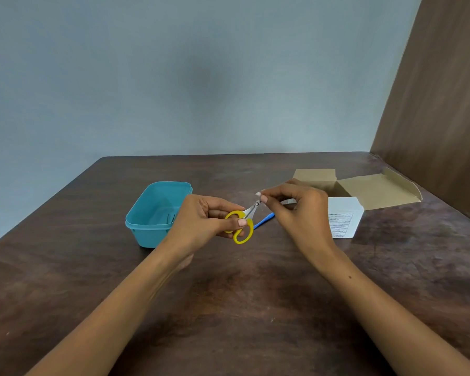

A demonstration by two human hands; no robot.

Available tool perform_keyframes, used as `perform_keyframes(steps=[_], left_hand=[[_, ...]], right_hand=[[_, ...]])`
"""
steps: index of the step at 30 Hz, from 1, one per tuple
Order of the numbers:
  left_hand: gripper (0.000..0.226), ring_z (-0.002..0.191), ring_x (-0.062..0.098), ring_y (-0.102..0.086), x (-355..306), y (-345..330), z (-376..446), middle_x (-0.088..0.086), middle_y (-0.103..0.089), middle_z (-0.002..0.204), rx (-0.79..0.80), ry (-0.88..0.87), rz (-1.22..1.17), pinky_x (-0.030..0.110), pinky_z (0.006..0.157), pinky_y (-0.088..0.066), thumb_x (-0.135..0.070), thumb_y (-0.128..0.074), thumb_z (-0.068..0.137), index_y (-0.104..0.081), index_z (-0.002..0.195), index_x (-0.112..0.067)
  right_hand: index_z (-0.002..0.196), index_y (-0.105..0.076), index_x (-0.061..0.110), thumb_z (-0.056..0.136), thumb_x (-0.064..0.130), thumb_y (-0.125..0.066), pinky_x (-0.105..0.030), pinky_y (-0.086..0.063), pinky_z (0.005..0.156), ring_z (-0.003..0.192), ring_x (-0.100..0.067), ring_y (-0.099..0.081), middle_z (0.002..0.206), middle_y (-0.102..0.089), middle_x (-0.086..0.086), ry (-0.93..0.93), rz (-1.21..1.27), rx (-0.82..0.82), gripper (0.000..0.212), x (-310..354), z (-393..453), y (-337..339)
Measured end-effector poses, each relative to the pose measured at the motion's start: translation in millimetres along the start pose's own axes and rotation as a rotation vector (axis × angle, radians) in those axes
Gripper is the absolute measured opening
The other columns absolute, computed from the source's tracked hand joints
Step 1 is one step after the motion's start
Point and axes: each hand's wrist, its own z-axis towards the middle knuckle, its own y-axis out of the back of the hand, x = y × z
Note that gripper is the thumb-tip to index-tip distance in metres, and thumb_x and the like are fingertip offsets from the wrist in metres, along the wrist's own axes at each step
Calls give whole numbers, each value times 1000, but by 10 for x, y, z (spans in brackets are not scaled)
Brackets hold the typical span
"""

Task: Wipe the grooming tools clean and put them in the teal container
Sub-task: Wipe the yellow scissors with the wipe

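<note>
My left hand [206, 217] grips small scissors [244, 222] by their yellow handles, blades pointing up and right above the table. My right hand [296, 206] pinches a small white wipe [259, 194] at the tip of the blades. The teal container [149, 215] stands open just left of my left hand; something dark lies inside it. A blue-handled tool [263, 220] lies on the table under my hands, mostly hidden by them.
A white box with printed lines [343, 218] stands right of my right hand. An opened brown cardboard box [364, 188] lies behind it. A wooden panel [440, 118] rises along the table's right side. The dark wooden table [228, 294] stretches toward me.
</note>
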Motion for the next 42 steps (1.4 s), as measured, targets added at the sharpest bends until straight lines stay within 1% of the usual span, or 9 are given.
perform_keyframes(steps=[6,9,13,19,25,32,35,39,42], left_hand=[[16,69,17,-72,-4,-19,6,11,-76,78,78,54,-19,24,60,-58,0,-73,77,-68,92,-1],[17,69,16,-72,-2,-25,-2,11,-76,79,104,75,4,23,58,-57,-2,-74,76,-66,92,-1],[18,70,17,-73,4,-4,9,12,-75,79,101,81,22,25,60,-59,-1,-72,78,-63,94,2],[13,68,19,-73,0,-34,8,13,-75,80,143,81,20,22,54,-56,0,-67,83,-58,92,-3],[13,72,22,-74,-2,-10,4,16,-75,83,153,75,27,25,56,-58,0,-64,86,-55,95,1],[11,73,25,-74,-29,-15,-6,18,-74,86,175,102,11,25,55,-58,0,-65,85,-58,94,-2],[11,74,26,-74,-30,-13,-2,15,-75,82,167,118,1,24,53,-57,-1,-65,86,-59,95,-1],[10,74,26,-74,-24,3,-3,14,-75,81,157,110,-13,24,52,-57,-1,-64,86,-59,95,-1],[8,74,26,-74,-32,6,-7,15,-75,82,174,96,1,25,53,-58,-2,-65,85,-60,91,-4]], right_hand=[[84,-77,12,79,7,-73,-18,-49,61,68,-12,-63,78,-70,-3,22,-21,-18,8,5,4,4],[83,-77,11,79,6,-73,-13,-47,60,68,-11,-63,77,-70,-3,35,-25,-26,8,-1,9,17],[79,-77,12,76,7,-75,-8,-43,60,66,-9,-62,74,-69,-2,76,-33,68,5,24,-13,-16],[84,-76,11,79,8,-72,-14,-48,62,68,-11,-61,77,-68,-3,38,-62,-16,7,-14,18,16],[75,-77,11,74,6,-76,-5,-40,60,62,-5,-61,71,-68,1,35,-28,76,5,5,10,-5],[81,-77,11,79,7,-72,-14,-47,60,66,-8,-62,75,-70,-2,-57,-41,-52,6,-40,46,50],[80,-76,11,80,7,-71,-15,-48,58,66,-8,-61,73,-67,0,-8,-6,-108,7,-22,52,75],[75,-76,12,75,7,-75,-10,-45,58,63,-8,-61,71,-68,-1,117,-36,82,5,26,8,15],[74,-76,13,74,7,-76,-11,-45,59,63,-9,-61,71,-68,-1,122,-60,93,6,9,12,-3]])
